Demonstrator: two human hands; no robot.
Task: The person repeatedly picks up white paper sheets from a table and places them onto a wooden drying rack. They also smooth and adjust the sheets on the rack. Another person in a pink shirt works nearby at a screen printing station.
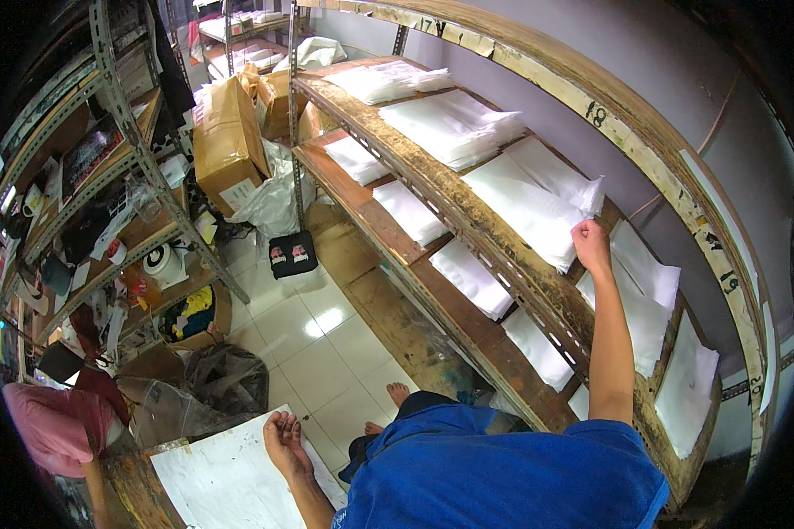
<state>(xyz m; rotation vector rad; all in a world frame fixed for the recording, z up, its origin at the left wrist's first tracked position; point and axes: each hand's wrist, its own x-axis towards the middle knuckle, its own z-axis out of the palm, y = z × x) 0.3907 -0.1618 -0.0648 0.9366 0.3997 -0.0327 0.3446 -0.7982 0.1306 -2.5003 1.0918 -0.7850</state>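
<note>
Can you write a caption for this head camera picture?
Right hand grips a white packet stack on the wooden shelf.

Head camera looks steeply down, close over shelves (468, 212), rim perhaps distorted

A stockroom or packing warehouse. At three o'clock, long wooden shelves (468, 220) on slotted metal uprights hold stacks of flat white bags (454, 128). At eleven o'clock stand taped cardboard cartons (228, 141) and plastic sacks; at nine o'clock a metal rack (123, 150) is crammed with mixed goods. The floor (313, 344) is pale tile.
</note>
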